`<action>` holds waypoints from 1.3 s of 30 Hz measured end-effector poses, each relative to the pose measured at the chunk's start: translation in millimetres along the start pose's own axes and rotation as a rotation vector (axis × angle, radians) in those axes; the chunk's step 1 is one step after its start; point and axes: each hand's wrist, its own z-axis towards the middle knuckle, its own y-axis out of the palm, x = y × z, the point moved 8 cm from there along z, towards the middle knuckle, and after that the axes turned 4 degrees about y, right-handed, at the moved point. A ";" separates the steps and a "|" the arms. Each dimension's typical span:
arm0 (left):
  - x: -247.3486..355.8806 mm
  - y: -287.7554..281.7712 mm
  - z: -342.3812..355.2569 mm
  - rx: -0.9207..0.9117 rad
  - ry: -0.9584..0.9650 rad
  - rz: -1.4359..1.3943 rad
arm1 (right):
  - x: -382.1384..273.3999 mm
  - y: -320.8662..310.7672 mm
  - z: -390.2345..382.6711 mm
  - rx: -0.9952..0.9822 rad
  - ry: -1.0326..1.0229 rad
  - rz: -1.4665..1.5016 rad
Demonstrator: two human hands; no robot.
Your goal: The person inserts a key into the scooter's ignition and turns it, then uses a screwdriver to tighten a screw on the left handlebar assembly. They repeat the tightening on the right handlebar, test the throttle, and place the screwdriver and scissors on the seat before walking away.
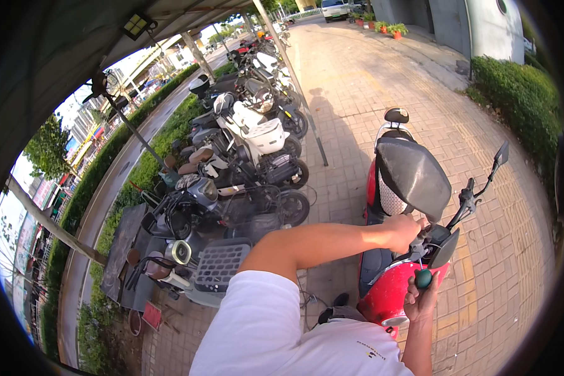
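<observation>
Green knob (423,279) in curled R hnd (425,304)

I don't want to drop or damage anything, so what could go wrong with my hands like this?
The dark green round object in your right hand could slip and fall to the brick pavement, since only that hand holds it. Your left hand is close to the handlebar of the red scooter; if the bar swung, it might knock your fingers.
</observation>
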 end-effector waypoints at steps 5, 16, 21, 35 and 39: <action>-0.8 5.0 4.1 -0.025 0.017 0.024 | -31.0 51.4 -38.9 0.218 -0.969 -0.931; 4.2 -7.9 -5.6 -0.025 0.009 0.017 | -26.2 42.7 -33.3 0.191 -0.772 -0.883; 5.9 -7.3 -4.8 -0.033 0.022 0.017 | 0.6 8.7 -7.0 -0.125 0.010 -0.004; -1.0 3.6 2.9 -0.041 -0.002 0.044 | -26.2 25.6 -23.7 0.176 -0.603 -0.687; -4.4 4.4 2.5 -0.070 -0.024 0.041 | -20.0 30.1 -15.7 -0.047 -0.499 -0.737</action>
